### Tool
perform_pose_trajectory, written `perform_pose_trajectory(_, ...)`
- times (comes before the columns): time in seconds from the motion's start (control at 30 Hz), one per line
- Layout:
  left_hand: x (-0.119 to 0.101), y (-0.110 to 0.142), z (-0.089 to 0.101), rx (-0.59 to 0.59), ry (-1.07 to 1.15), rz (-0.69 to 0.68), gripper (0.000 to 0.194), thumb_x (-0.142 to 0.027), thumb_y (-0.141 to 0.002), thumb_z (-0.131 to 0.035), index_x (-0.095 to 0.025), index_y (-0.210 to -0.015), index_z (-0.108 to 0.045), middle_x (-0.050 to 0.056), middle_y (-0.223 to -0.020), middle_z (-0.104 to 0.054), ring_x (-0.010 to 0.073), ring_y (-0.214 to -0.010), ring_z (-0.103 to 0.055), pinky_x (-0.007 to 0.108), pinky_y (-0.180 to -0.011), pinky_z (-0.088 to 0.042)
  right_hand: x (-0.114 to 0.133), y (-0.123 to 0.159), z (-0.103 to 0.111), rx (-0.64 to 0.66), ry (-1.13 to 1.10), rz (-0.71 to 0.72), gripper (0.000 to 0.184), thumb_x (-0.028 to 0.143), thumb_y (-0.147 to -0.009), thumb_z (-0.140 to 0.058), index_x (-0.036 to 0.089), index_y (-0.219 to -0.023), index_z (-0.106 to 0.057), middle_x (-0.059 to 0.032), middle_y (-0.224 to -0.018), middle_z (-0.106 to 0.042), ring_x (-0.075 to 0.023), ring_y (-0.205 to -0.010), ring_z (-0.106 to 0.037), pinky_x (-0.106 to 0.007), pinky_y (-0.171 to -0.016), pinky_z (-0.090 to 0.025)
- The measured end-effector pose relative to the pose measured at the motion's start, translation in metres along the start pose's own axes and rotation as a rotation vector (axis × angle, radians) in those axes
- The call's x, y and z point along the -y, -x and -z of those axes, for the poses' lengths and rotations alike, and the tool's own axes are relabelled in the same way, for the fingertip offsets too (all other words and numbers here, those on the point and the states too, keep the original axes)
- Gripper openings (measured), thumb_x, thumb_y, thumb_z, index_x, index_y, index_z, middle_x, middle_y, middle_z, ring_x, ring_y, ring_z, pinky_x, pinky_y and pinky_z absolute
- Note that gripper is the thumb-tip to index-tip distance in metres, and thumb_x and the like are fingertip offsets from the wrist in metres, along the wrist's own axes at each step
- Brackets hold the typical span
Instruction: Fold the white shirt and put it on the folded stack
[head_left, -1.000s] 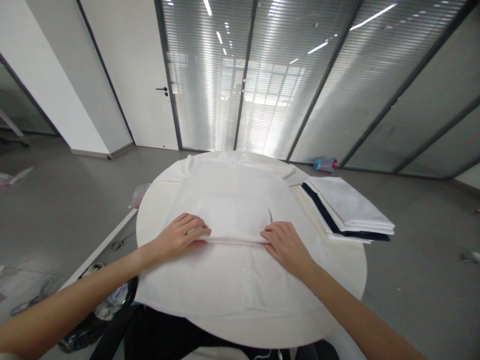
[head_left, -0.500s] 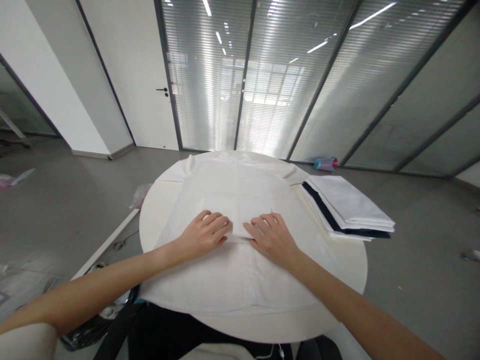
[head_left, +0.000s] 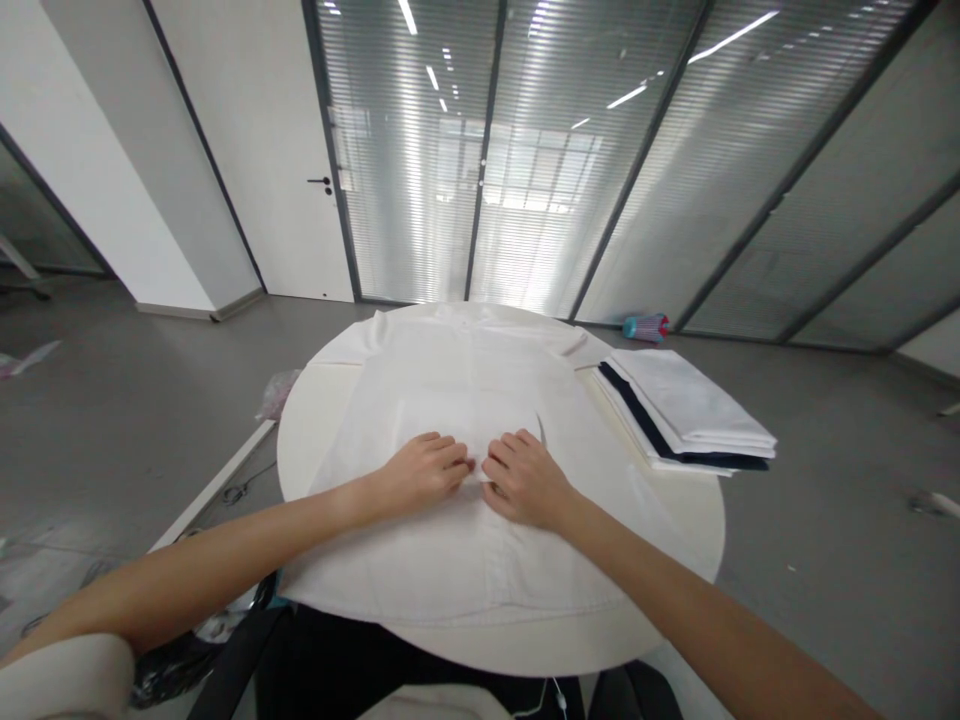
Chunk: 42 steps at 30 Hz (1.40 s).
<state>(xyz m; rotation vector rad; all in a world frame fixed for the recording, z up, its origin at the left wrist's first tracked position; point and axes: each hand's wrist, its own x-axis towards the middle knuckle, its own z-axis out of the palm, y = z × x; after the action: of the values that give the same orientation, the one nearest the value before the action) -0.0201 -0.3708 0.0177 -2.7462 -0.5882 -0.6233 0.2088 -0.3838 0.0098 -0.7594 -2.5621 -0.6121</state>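
My left hand [head_left: 424, 470] and right hand [head_left: 525, 478] lie side by side, fingertips almost meeting, on the white shirt [head_left: 465, 400] spread over the round desk [head_left: 697, 520]. Both are palm down with fingers lightly curled, pressing on the near edge of a folded panel at the shirt's middle; I cannot tell whether either is pinching cloth or only flattening it.

The risk I see is in the cloth itself. With both hands crowded at the centre, the outer ends of the fold have nothing holding them, so they could spring up or creep sideways and leave the crease crooked. If I push forward, the thin fabric may bunch ahead of my fingers into a ridge. The shirt's near hem lies close to the desk's rim, and a tug toward me could drag it over the edge and pull the whole lay-out askew.

To my right a stack [head_left: 686, 410] of folded pieces, white with one dark layer, sits just beside the shirt; a wide sweep of my right arm could knock it out of square.
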Motion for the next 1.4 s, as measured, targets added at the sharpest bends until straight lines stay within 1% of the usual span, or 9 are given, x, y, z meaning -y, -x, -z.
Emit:
perform_pose_trajectory(0.1, 0.015, -0.015, 0.018, 0.071, 0.253, 0.186, 0.018, -0.021, -0.094, -0.054, -0.018, -0.083, -0.069, 0.003, -0.080, -0.064, 0.0134, -0.067, -0.061, 0.026, -0.065, -0.046, -0.004, -0.017, 0.008, -0.039, -0.160, -0.193, 0.016, 0.025, -0.090, -0.049, 0.019, -0.078, -0.058, -0.0056, -0.080, -0.060, -0.0208, -0.080, -0.050, -0.037, -0.076, -0.034)
perform_pose_trajectory(0.23, 0.026, -0.037, 0.016, -0.026, 0.329, 0.302, 0.024, -0.021, -0.097, -0.047, -0.016, -0.104, -0.069, 0.009, -0.104, -0.069, 0.0196, -0.094, -0.066, 0.031, -0.086, -0.051, -0.020, -0.056, 0.007, -0.160, -0.419, -0.526, 0.025, 0.020, -0.098, -0.036, 0.019, -0.100, -0.060, -0.0071, -0.099, -0.065, -0.0198, -0.094, -0.057, -0.036, -0.085, -0.040)
perform_pose_trajectory(0.4, 0.014, -0.033, -0.025, 0.049, 0.166, 0.137, 0.041, -0.043, -0.098, -0.048, -0.016, -0.126, -0.062, 0.016, -0.139, -0.055, 0.0320, -0.136, -0.043, 0.054, -0.117, -0.028, -0.039, -0.072, -0.028, -0.091, -0.515, -0.599, 0.033, 0.033, -0.102, -0.034, 0.022, -0.121, -0.059, -0.0090, -0.125, -0.061, -0.0214, -0.117, -0.055, -0.039, -0.102, -0.039)
perform_pose_trajectory(0.63, 0.009, -0.025, -0.036, 0.074, 0.192, 0.156, 0.040, -0.041, -0.097, -0.051, -0.018, -0.127, -0.064, 0.016, -0.145, -0.051, 0.0317, -0.143, -0.034, 0.055, -0.121, -0.017, -0.037, -0.053, -0.062, -0.066, -0.615, -0.642, 0.038, 0.044, -0.100, -0.038, 0.023, -0.118, -0.064, -0.0083, -0.127, -0.065, -0.0230, -0.121, -0.054, -0.044, -0.107, -0.036)
perform_pose_trajectory(0.8, 0.036, -0.031, -0.028, -0.103, 0.616, 0.404, 0.036, -0.039, -0.097, -0.051, -0.020, -0.124, -0.064, 0.012, -0.135, -0.062, 0.0235, -0.131, -0.053, 0.046, -0.113, -0.040, -0.054, -0.057, -0.050, -0.542, -1.072, -0.924, 0.036, 0.052, -0.090, -0.050, 0.023, -0.070, -0.053, -0.0009, -0.071, -0.060, -0.0143, -0.070, -0.058, -0.029, -0.069, -0.049)
perform_pose_trajectory(0.9, 0.054, -0.027, -0.028, -0.213, 0.592, 0.633, 0.042, -0.039, -0.102, -0.036, -0.018, -0.127, -0.062, 0.012, -0.134, -0.063, 0.0231, -0.133, -0.052, 0.044, -0.112, -0.041, -0.068, -0.056, -0.049, -0.724, -1.362, -1.183, 0.048, 0.052, -0.083, -0.056, 0.025, -0.058, -0.027, 0.0091, -0.049, -0.026, -0.0073, -0.041, -0.026, -0.022, -0.040, -0.027)
perform_pose_trajectory(1.03, 0.063, -0.013, -0.038, 0.031, 0.282, 0.647, 0.054, -0.047, -0.099, -0.042, -0.015, -0.142, -0.052, 0.016, -0.148, -0.050, 0.0311, -0.144, -0.037, 0.054, -0.118, -0.025, -0.074, -0.051, -0.058, -0.611, -1.538, -1.365, 0.049, 0.047, -0.077, -0.062, 0.026, -0.059, -0.022, 0.0124, -0.044, -0.018, -0.0046, -0.037, -0.014, -0.021, -0.036, -0.012)
perform_pose_trajectory(1.17, 0.058, -0.003, -0.045, 0.126, 0.187, 0.623, 0.058, -0.050, -0.100, -0.038, -0.018, -0.147, -0.046, 0.014, -0.151, -0.047, 0.0296, -0.143, -0.039, 0.051, -0.118, -0.024, -0.070, -0.041, -0.061, -0.527, -1.480, -1.308, 0.052, 0.050, -0.073, -0.068, 0.025, -0.056, -0.025, 0.0117, -0.044, -0.021, -0.0037, -0.037, -0.018, -0.020, -0.038, -0.013)
perform_pose_trajectory(1.4, 0.082, -0.004, -0.031, 0.148, 0.227, 0.768, 0.057, -0.056, -0.097, -0.036, -0.017, -0.130, -0.062, 0.014, -0.127, -0.066, 0.0300, -0.119, -0.058, 0.045, -0.104, -0.039, -0.098, -0.016, -0.037, -0.212, -0.857, -1.081, 0.039, 0.055, -0.085, -0.053, 0.020, -0.067, -0.057, -0.0008, -0.061, -0.056, -0.0149, -0.058, -0.052, -0.028, -0.058, -0.041)
